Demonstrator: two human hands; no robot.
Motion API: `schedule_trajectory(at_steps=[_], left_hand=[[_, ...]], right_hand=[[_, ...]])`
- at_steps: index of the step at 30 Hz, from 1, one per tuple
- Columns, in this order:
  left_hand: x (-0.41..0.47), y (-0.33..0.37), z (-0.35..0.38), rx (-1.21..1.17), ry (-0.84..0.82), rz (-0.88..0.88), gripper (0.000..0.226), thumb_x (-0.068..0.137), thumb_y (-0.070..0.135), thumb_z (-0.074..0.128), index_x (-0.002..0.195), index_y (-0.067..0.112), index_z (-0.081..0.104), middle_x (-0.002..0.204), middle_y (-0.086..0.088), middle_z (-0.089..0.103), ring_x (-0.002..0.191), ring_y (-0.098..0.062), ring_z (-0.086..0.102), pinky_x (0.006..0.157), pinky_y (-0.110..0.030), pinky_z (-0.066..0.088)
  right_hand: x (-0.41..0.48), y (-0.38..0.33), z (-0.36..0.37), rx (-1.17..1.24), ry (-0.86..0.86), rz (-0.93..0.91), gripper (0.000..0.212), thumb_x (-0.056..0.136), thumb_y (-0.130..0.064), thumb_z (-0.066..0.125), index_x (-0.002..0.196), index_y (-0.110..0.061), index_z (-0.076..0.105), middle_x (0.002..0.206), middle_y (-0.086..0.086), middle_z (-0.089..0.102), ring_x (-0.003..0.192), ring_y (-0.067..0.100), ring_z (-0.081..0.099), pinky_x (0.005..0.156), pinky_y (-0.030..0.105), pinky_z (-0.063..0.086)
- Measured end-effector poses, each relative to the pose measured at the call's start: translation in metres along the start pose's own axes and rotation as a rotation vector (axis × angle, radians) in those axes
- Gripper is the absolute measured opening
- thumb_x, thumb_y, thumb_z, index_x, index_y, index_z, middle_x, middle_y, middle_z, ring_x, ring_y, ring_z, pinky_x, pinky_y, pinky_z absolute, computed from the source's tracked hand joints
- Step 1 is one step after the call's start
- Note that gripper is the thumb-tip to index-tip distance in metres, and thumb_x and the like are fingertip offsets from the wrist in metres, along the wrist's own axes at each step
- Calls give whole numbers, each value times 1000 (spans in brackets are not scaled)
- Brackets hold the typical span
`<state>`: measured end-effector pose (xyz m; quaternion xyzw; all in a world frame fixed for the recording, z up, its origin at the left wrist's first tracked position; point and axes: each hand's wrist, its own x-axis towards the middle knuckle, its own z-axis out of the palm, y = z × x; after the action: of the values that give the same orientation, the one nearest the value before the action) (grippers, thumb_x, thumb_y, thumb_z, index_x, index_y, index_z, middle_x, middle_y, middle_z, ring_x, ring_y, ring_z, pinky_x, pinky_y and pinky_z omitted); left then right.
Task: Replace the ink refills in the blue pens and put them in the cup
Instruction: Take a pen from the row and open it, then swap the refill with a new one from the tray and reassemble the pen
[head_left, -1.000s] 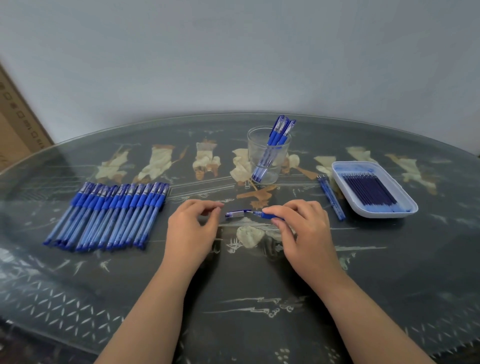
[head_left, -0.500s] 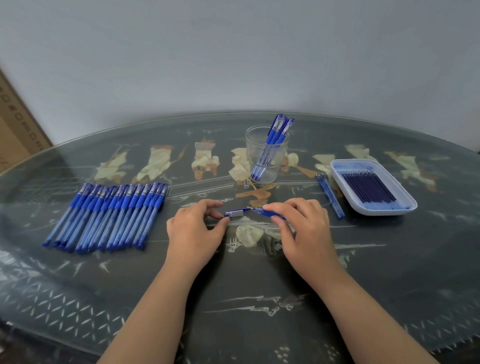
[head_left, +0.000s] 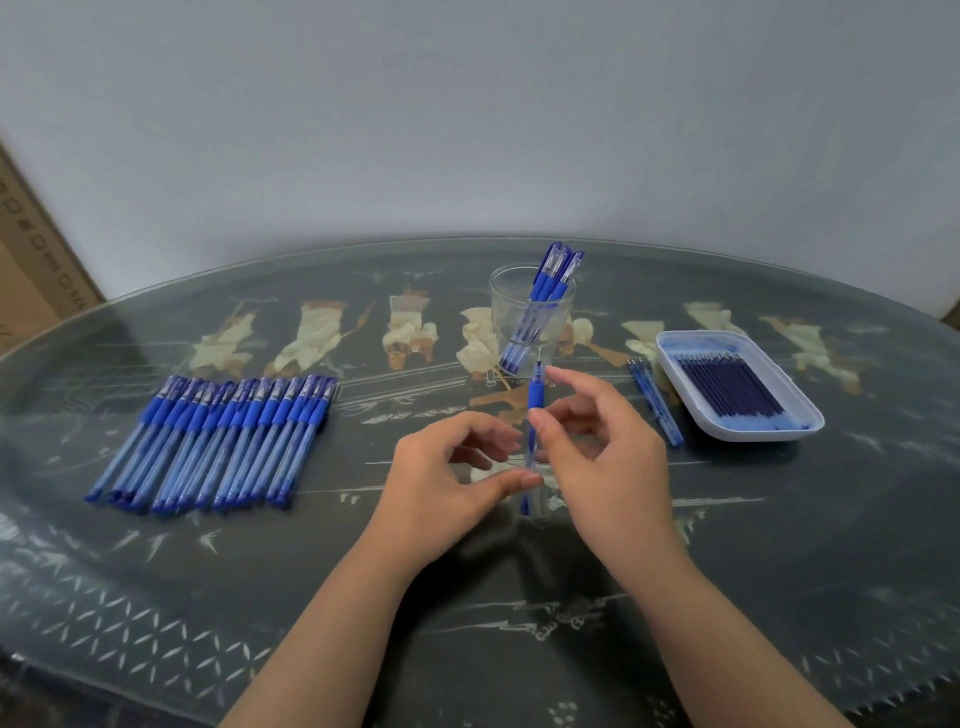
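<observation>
Centre frame, and the pen (head_left: 534, 400) is up off the table (head_left: 519, 597), standing nearly upright with its bare tip pointing toward the top of the frame. The right hand (head_left: 602, 457) pinches it just under the blue grip, thumb against the barrel, with its outer fingers fanned loosely. The left hand (head_left: 441, 483) sits lower and to the left, its fingers curled and its thumb tip right at the clear lower barrel. It's blurry there, so I can't tell whether it actually grips the pen or only brushes it.

Just above the pen tip is the cup (head_left: 506, 322), with finished pens (head_left: 550, 275) leaning to its right side. At the left edge of the frame lies the row of pens (head_left: 223, 441), side by side on the table. On the right, the tray (head_left: 753, 435) holds the dark refills (head_left: 727, 384), and two thin blue pieces (head_left: 657, 408) lie just beside it.

Now the danger. That is a light pinch on a smooth barrel. If the left hand twists while the right slackens, the pen could slip, drop onto the glass top and roll. The tip is also close to the cup, so a hasty lift could clip the rim. With its load leaning to one side, the cup might tip over. And if the front section isn't screwed home, I'd expect the refill to work loose.
</observation>
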<state>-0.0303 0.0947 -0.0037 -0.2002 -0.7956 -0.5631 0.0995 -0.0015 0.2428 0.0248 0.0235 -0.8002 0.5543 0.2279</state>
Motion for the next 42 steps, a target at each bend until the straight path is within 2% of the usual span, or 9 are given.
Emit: schedule_trajectory(at_steps=[6, 12, 15, 20, 25, 32, 36, 39, 42], left_hand=[[0, 0, 1, -119, -10, -123, 20, 66, 12, 86, 80, 18, 73, 75, 3, 74, 69, -13, 71, 69, -25, 57], [1, -2, -2, -32, 5, -35, 24, 63, 21, 85, 78, 35, 72, 77, 10, 73, 67, -3, 67, 66, -15, 52], [2, -3, -3, 31, 25, 71, 22, 64, 28, 81, 84, 34, 74, 78, 8, 70, 71, -6, 66, 66, -13, 52], [2, -7, -5, 74, 48, 97, 23, 66, 28, 80, 88, 27, 77, 80, 9, 68, 69, -7, 63, 66, -15, 53], [3, -8, -6, 94, 75, 114, 27, 68, 18, 84, 91, 30, 76, 80, 8, 68, 71, -6, 63, 67, -12, 50], [4, -12, -14, 108, 208, 32, 29, 73, 13, 82, 97, 29, 74, 86, 9, 70, 78, -6, 65, 72, -13, 51], [6, -14, -21, -11, 333, -141, 27, 77, 22, 77, 101, 33, 71, 88, 9, 70, 81, -4, 66, 75, -17, 54], [7, -17, -23, -86, 378, -235, 27, 77, 27, 76, 104, 29, 73, 89, 6, 72, 81, -10, 67, 75, -23, 56], [6, -17, -24, -89, 377, -250, 32, 72, 34, 74, 104, 28, 73, 88, 6, 72, 79, -8, 66, 71, -21, 57]], right_hand=[[-2, -5, 3, 143, -30, 121, 26, 86, -19, 73, 103, -38, 65, 87, -6, 70, 86, 11, 69, 80, 34, 58], [7, -7, -15, 417, -5, 252, 13, 87, -11, 70, 99, -13, 73, 92, -2, 76, 88, 19, 73, 75, 28, 59], [8, -7, -20, 485, 6, 270, 15, 83, -13, 70, 98, -9, 73, 93, 3, 75, 90, 22, 72, 80, 34, 59], [13, -12, -33, 581, 59, 224, 22, 79, -19, 66, 98, -8, 68, 93, 12, 73, 92, 28, 72, 85, 44, 59], [10, -18, -30, 472, 47, 133, 23, 80, 3, 70, 97, -12, 66, 88, 8, 74, 90, 25, 72, 85, 40, 59], [67, -50, -81, 690, 281, 72, 24, 89, 6, 62, 99, -16, 61, 91, 6, 64, 80, 19, 68, 75, 36, 59], [115, -43, -105, 348, 260, 101, 23, 90, 3, 63, 100, -17, 64, 86, 4, 63, 74, 16, 67, 67, 29, 59], [140, -9, -92, 7, 118, 259, 30, 88, 6, 65, 115, -6, 66, 86, 6, 63, 71, 19, 66, 55, 25, 58], [147, 27, -76, -236, -54, 404, 37, 86, 8, 66, 121, -2, 64, 88, 9, 66, 72, 21, 66, 56, 29, 59]])
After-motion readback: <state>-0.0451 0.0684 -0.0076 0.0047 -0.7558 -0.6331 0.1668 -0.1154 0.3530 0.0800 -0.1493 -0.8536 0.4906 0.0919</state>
